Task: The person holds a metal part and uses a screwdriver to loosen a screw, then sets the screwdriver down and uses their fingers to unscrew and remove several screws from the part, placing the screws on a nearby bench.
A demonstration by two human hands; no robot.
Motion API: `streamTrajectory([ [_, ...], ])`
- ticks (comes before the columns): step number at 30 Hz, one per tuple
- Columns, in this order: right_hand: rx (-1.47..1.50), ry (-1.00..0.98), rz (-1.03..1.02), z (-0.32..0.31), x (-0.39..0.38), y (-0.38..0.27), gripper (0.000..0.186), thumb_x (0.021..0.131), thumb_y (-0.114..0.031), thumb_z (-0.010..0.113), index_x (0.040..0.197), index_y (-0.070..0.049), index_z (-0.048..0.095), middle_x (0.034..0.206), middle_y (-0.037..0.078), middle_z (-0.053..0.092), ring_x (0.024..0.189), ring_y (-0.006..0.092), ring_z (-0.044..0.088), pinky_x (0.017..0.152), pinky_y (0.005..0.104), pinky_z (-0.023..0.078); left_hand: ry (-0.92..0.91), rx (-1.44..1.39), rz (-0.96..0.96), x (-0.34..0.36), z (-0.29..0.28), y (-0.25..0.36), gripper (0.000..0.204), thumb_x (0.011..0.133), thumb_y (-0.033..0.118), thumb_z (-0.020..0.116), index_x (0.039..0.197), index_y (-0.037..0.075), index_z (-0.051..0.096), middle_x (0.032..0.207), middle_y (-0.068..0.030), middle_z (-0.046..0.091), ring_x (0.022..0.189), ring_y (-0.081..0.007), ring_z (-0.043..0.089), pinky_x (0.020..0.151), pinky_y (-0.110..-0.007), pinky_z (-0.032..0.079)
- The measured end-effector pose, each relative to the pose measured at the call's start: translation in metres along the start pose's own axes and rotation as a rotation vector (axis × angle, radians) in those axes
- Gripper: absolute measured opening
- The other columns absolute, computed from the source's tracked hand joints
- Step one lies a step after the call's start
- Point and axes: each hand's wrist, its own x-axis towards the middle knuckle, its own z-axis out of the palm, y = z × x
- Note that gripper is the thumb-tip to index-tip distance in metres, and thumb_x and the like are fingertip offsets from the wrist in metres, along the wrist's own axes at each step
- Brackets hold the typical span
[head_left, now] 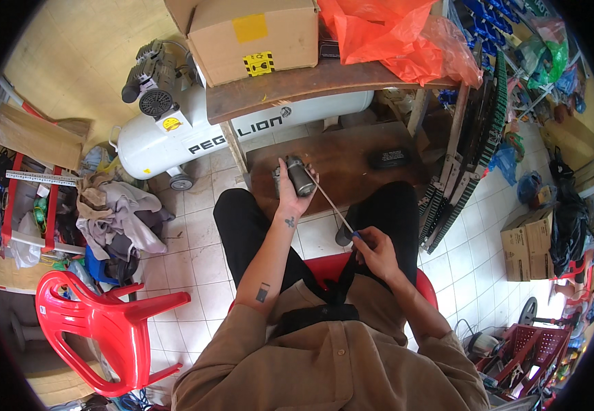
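My left hand [290, 198] is wrapped round a dark grey metal cylinder [301, 179], which looks like a small motor, and holds it up between my knees. A second rounded part sits at its left side, partly covered by my fingers. In my right hand [379, 255] is a long thin screwdriver [331, 203], its blue handle mostly hidden in my closed fingers. The shaft slants up and left, and its tip reaches the right side of the cylinder. Whether the tip sits in a screw is too small to tell.
Ahead stands a wooden bench [338, 85] with a cardboard box [256, 41] and an orange plastic bag [386, 34]. Its lower shelf [338, 154] bears a black case [387, 159]. A white air compressor [167, 133] is behind. A red plastic chair [98, 322] lies tipped at left.
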Motion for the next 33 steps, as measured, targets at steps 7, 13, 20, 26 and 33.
streamTrajectory([
  [7,-0.040,0.002,-0.004,0.001,0.000,0.003,0.022,0.097,-0.016,0.065,0.105,0.004,0.062,0.081,0.008,0.069,0.063,0.0091,0.061,0.055,0.0250,0.049,-0.007,-0.027,-0.034,0.001,-0.001,0.002,0.059,0.085,0.067,0.064,0.097,0.010,0.057,0.086,-0.0075,0.062,0.074,-0.0213,0.062,0.070,-0.036,0.054],
  [13,-0.056,0.014,-0.026,0.002,0.000,0.006,0.021,0.097,-0.015,0.064,0.106,0.004,0.061,0.083,0.009,0.069,0.065,0.0101,0.062,0.059,0.0258,0.050,-0.012,-0.092,-0.081,0.002,-0.003,0.001,0.062,0.083,0.069,0.065,0.095,0.009,0.057,0.084,-0.0071,0.062,0.073,-0.0211,0.061,0.069,-0.036,0.054],
  [20,-0.075,0.019,-0.056,0.004,0.001,0.011,0.023,0.097,-0.015,0.064,0.108,0.005,0.060,0.084,0.010,0.070,0.067,0.0116,0.063,0.061,0.0265,0.051,-0.024,-0.143,-0.123,-0.001,0.000,-0.001,0.066,0.082,0.071,0.064,0.093,0.007,0.056,0.083,-0.0072,0.060,0.073,-0.0205,0.061,0.068,-0.033,0.054],
  [26,-0.087,0.008,-0.070,0.003,0.001,0.011,0.023,0.097,-0.016,0.064,0.108,0.005,0.060,0.085,0.010,0.070,0.067,0.0121,0.064,0.062,0.0271,0.052,-0.036,-0.135,-0.124,-0.002,0.001,-0.003,0.067,0.083,0.071,0.063,0.092,0.006,0.055,0.081,-0.0070,0.059,0.073,-0.0200,0.061,0.066,-0.032,0.054],
  [33,-0.119,0.012,-0.052,0.003,0.001,0.009,0.022,0.097,-0.015,0.063,0.107,0.005,0.060,0.085,0.010,0.071,0.067,0.0126,0.065,0.062,0.0277,0.053,-0.028,-0.117,-0.118,-0.004,0.004,-0.004,0.067,0.082,0.072,0.064,0.090,0.006,0.056,0.082,-0.0070,0.059,0.073,-0.0196,0.061,0.066,-0.032,0.054],
])
